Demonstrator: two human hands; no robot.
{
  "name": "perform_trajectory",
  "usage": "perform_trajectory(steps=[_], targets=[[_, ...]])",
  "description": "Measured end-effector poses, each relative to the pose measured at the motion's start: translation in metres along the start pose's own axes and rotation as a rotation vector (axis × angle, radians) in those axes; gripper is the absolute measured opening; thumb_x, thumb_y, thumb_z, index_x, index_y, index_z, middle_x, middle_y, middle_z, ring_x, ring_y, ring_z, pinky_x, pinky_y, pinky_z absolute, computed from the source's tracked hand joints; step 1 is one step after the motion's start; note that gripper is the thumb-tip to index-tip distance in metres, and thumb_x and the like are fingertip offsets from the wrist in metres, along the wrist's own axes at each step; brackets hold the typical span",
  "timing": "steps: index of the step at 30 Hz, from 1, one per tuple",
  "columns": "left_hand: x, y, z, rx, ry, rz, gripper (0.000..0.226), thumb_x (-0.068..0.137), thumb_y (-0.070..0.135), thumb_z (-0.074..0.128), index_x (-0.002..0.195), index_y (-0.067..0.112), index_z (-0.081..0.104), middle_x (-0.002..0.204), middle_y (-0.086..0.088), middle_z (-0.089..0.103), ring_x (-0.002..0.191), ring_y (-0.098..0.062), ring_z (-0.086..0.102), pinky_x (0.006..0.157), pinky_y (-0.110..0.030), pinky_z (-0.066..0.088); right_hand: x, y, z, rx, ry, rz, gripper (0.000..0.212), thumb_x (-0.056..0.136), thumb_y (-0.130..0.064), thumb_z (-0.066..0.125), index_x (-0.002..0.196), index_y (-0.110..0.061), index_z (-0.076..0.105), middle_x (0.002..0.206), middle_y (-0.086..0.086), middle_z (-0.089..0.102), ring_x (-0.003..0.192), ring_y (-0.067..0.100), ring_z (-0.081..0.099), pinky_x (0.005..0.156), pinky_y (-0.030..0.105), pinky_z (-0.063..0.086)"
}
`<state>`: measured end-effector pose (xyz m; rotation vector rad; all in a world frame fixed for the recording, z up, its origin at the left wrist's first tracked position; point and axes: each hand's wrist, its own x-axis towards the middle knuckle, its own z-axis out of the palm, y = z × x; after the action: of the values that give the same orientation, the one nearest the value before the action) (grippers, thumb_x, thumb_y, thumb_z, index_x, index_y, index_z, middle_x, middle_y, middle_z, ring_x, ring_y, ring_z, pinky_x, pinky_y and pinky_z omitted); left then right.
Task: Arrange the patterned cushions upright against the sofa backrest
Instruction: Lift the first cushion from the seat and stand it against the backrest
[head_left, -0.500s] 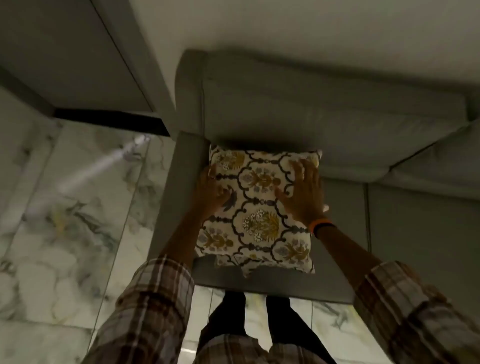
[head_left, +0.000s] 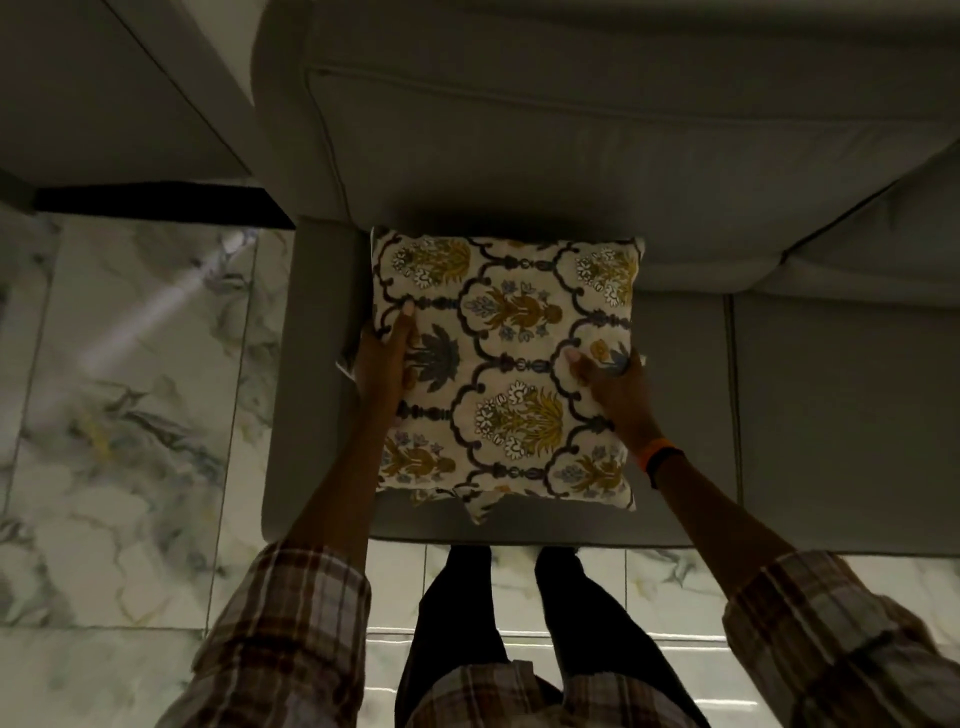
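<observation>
A cream cushion (head_left: 514, 358) printed with yellow flowers and a dark lattice lies on the grey sofa seat (head_left: 685, 415), its far edge at the foot of the backrest (head_left: 571, 156). My left hand (head_left: 382, 358) grips its left edge, thumb on top. Gripping the right edge is my right hand (head_left: 613, 387), thumb pressed into the fabric, an orange band on the wrist. A corner of a second patterned cushion (head_left: 480, 506) pokes out from under the near edge.
The sofa's left armrest (head_left: 306, 364) runs beside the cushion. A second backrest cushion (head_left: 878, 244) sits to the right. Marble floor tiles (head_left: 130, 415) lie left of and in front of the sofa, where my legs stand.
Both hands have slid from the top face of the cushion out to its side edges and now grip it. The cushion looks slightly raised and closer.
</observation>
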<state>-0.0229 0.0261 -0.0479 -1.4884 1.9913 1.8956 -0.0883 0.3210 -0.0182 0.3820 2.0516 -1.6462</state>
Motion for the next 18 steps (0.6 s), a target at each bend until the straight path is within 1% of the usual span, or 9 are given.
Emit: perform_trajectory(steps=[2,3,5,9,11,14,15,16,18], targets=[[-0.029,0.033,0.02,0.024,-0.013,0.054,0.099,0.076,0.079,0.06,0.146,0.011,0.047,0.139,-0.015,0.062,0.12,-0.032,0.063,0.103,-0.048,0.052,-0.005,-0.011,-0.029,0.043,0.015,-0.037,0.075,0.081,-0.038,0.086,0.146,-0.022,0.052,0.138,0.002,0.069,0.122,0.022,0.07,0.097,0.05,0.061],[-0.042,0.044,0.034,0.017,-0.029,0.077,0.09,0.082,0.069,0.061,0.149,0.012,0.042,0.145,-0.013,0.056,0.129,-0.031,0.056,0.11,-0.047,0.047,-0.008,-0.016,-0.046,0.067,0.029,-0.049,0.08,0.078,-0.043,0.088,0.146,-0.024,0.051,0.139,0.002,0.068,0.122,0.022,0.07,0.098,0.052,0.06],[-0.065,0.06,0.068,-0.03,-0.069,0.11,0.084,0.086,0.061,0.062,0.152,0.015,0.037,0.15,-0.012,0.05,0.135,-0.028,0.051,0.114,-0.046,0.043,-0.008,-0.024,-0.086,0.08,0.062,-0.059,0.087,0.073,-0.048,0.09,0.146,-0.026,0.049,0.14,0.003,0.067,0.123,0.024,0.069,0.099,0.055,0.058],[-0.102,0.066,0.166,-0.04,-0.126,0.16,0.097,0.078,0.073,0.062,0.154,0.02,0.033,0.156,-0.007,0.044,0.139,-0.024,0.047,0.118,-0.046,0.038,0.006,-0.041,-0.197,0.018,0.09,-0.115,0.065,0.08,-0.032,0.089,0.137,-0.03,0.059,0.132,0.005,0.073,0.117,0.027,0.072,0.095,0.059,0.059],[-0.121,0.057,0.216,-0.047,-0.19,0.157,0.086,0.086,0.062,0.064,0.155,0.022,0.033,0.156,-0.005,0.044,0.139,-0.021,0.047,0.117,-0.042,0.039,0.022,-0.049,-0.256,-0.04,0.127,-0.171,0.067,0.079,-0.025,0.089,0.138,-0.017,0.057,0.13,0.008,0.073,0.114,0.022,0.073,0.094,0.055,0.061],[-0.139,0.031,0.286,0.017,-0.292,0.087,0.059,0.093,0.044,0.067,0.144,0.027,0.046,0.141,-0.002,0.057,0.123,-0.021,0.06,0.105,-0.041,0.05,0.06,-0.079,-0.331,-0.22,0.155,-0.266,0.074,0.073,-0.032,0.091,0.131,0.0,0.057,0.125,0.016,0.072,0.102,0.006,0.074,0.088,0.041,0.064],[-0.144,0.025,0.309,0.023,-0.315,0.029,0.062,0.09,0.041,0.07,0.144,0.023,0.045,0.141,-0.003,0.056,0.122,-0.023,0.059,0.106,-0.044,0.049,0.075,-0.09,-0.349,-0.299,0.156,-0.323,0.074,0.073,-0.035,0.09,0.129,0.0,0.058,0.125,0.018,0.071,0.101,0.007,0.073,0.088,0.038,0.064],[-0.145,0.017,0.339,0.031,-0.36,-0.043,0.062,0.089,0.033,0.071,0.143,0.019,0.044,0.14,-0.003,0.055,0.12,-0.024,0.059,0.107,-0.046,0.048,0.092,-0.098,-0.37,-0.412,0.141,-0.379,0.076,0.072,-0.043,0.088,0.129,-0.002,0.06,0.126,0.017,0.07,0.106,0.014,0.072,0.091,0.04,0.061],[-0.149,0.004,0.391,0.024,-0.498,-0.133,0.04,0.096,0.013,0.063,0.132,0.023,0.048,0.129,0.002,0.055,0.114,-0.022,0.059,0.104,-0.047,0.049,0.125,-0.108,-0.396,-0.638,0.042,-0.478,0.076,0.075,-0.049,0.084,0.135,-0.008,0.06,0.131,0.01,0.066,0.119,0.024,0.064,0.101,0.042,0.053]])
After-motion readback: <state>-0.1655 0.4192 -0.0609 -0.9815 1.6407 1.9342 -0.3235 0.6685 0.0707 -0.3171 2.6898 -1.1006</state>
